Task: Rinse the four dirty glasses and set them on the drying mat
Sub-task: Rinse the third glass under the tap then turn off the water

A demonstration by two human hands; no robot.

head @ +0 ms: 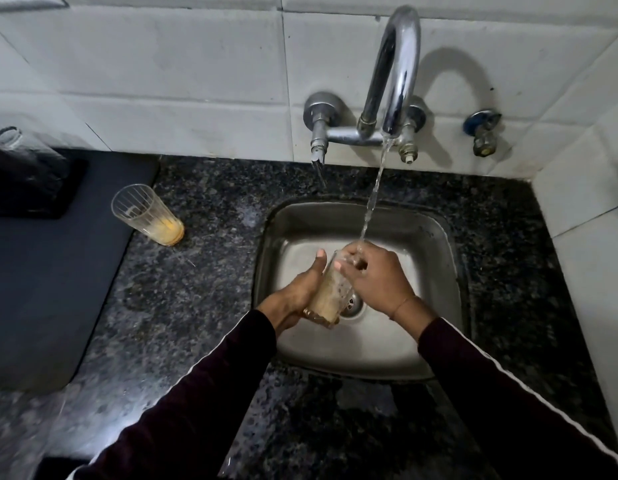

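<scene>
Over the sink (435,237), the left hand (302,292) wraps its fingers around a glass (330,296), thumb up along the side, holding it tilted with its base toward the person and its mouth toward the tap (394,74). The glass is cloudy, with brownish-yellow residue inside. The right hand (373,275) sits over the glass's rim, its fingers curled at the mouth, some apparently inside it; exactly how far they reach I cannot tell. A thin stream of water (371,199) falls from the spout and lands on the right hand's fingers at the rim. The drain (352,303) shows just beside the glass, low in the basin. A second glass (146,214) stands on the dark speckled counter (196,289) well left of the sink, upright, ribbed, with yellow dregs at its bottom. It is just beside the edge of the dark mat (58,289), which covers the counter's left part. At the far left, on the mat's rear corner, something clear and glass-like (16,154) is visible, too blurred to make out. Both sleeves are dark with a white stripe.
</scene>
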